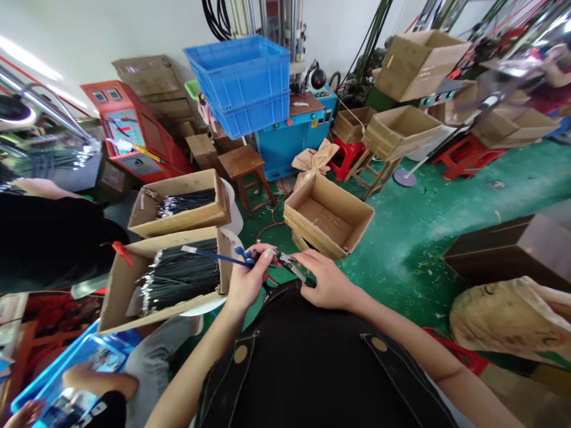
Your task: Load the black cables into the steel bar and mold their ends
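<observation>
My left hand (pixel 250 276) is closed around a blue cable (pixel 218 256), whose pale end sticks out to the left over a box of black cables (pixel 181 276). Beside it, my right hand (pixel 323 278) grips a small tool with a metal head (pixel 285 261), which looks like pliers. The tool's head meets the dark part between my two hands, in front of my apron. Fine details between the fingers are too small to tell.
A second box of cables (pixel 176 205) stands behind the first. An open cardboard box (pixel 328 217) is ahead, beyond my hands. Blue crates (pixel 243 83) are stacked near a machine. Another person's arm (pixel 100 380) reaches over a blue tray (pixel 49 380) at lower left.
</observation>
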Motion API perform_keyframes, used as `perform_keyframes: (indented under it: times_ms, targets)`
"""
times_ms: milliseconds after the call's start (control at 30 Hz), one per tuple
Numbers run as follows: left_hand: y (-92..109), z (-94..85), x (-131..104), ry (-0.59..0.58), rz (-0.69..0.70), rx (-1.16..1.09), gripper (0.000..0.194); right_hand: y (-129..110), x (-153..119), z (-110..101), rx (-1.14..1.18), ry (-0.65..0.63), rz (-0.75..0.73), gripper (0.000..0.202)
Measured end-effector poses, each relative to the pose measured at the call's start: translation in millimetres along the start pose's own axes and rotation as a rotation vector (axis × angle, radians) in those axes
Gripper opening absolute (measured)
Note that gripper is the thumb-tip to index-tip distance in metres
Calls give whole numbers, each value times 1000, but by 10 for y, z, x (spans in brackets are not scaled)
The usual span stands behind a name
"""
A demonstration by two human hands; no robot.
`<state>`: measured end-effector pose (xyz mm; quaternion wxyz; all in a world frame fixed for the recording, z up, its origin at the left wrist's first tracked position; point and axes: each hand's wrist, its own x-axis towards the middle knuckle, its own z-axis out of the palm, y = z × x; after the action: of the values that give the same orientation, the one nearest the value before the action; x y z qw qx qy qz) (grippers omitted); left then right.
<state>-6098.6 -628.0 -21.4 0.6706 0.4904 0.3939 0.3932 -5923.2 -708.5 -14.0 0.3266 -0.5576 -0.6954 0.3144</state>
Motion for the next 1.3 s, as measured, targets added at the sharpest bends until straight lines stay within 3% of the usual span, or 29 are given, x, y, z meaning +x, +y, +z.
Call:
perform_keyframes:
  times_ms: [233, 433, 667, 767, 900, 967, 1000, 1133, 1200, 1300]
  targets:
    - [34, 42, 13, 65, -57, -54, 29, -41, 34, -30, 216, -127, 45, 34]
    - [43, 50, 53, 30, -95, -52, 30, 33, 68, 5, 604, -278, 153, 11]
    - [37, 225, 70, 122, -248, -234, 37, 46, 57, 107, 12, 19, 56, 41]
    - [88, 168, 81, -6, -378, -408, 36, 82, 52, 64, -3, 12, 25, 46]
    - [160, 5, 95, -318, -583, -528, 36, 92, 79, -105, 170, -191, -60, 28]
    - [167, -21, 111, -369, -602, -495, 38, 67, 94, -157, 219, -245, -94, 27]
    - [163, -14, 125, -325, -563, -449, 40, 50, 98, -161, 197, -213, -93, 31]
    - [131, 72, 207, 74, -216, -151, 43, 21, 89, -47, -213, 114, -21, 50]
    - [116, 107, 239, 163, -131, -43, 41, 47, 74, 49, -426, 193, -3, 52]
    - [73, 147, 251, 202, -147, -41, 44, 97, 53, 175, -556, 210, 5, 54]
